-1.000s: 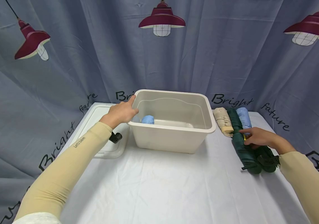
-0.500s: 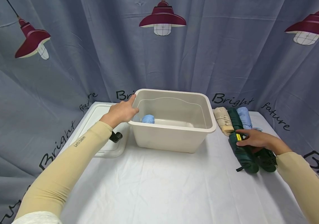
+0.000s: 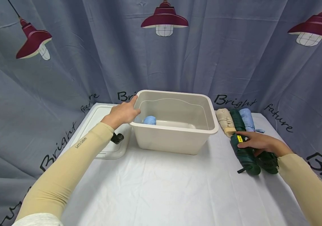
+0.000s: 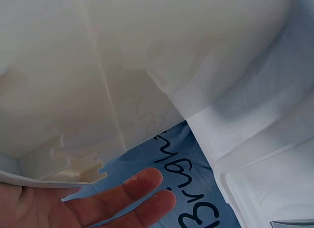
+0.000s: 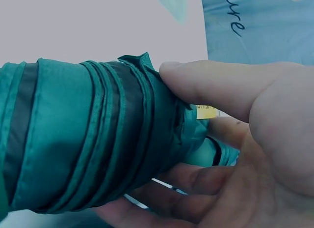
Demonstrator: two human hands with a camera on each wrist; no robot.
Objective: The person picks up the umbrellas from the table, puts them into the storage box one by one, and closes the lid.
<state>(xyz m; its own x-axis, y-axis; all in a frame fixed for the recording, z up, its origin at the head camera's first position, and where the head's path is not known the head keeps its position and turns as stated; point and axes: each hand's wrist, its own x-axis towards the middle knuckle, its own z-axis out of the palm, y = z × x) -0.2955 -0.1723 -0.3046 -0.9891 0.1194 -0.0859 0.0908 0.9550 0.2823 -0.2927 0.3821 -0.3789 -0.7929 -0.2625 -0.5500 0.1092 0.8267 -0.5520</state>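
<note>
Right hand (image 3: 259, 142), nearer of the two to yellow-tagged dark green umbrella (image 3: 246, 159); umbrella at its left side, long axis slanting back to front; bin (image 3: 167, 138) farther left; thumb and fingers part-closed around umbrella; left hand (image 3: 120, 114), fingers extended, at bin's left rim.

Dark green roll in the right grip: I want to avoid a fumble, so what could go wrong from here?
The right grip holds the dark green roll toward its far end, so the near end might droop if lifted.

A small dark tab sticks out near that end and could catch on something.

Another dark green roll lies close beside it and might get dragged along.
</note>
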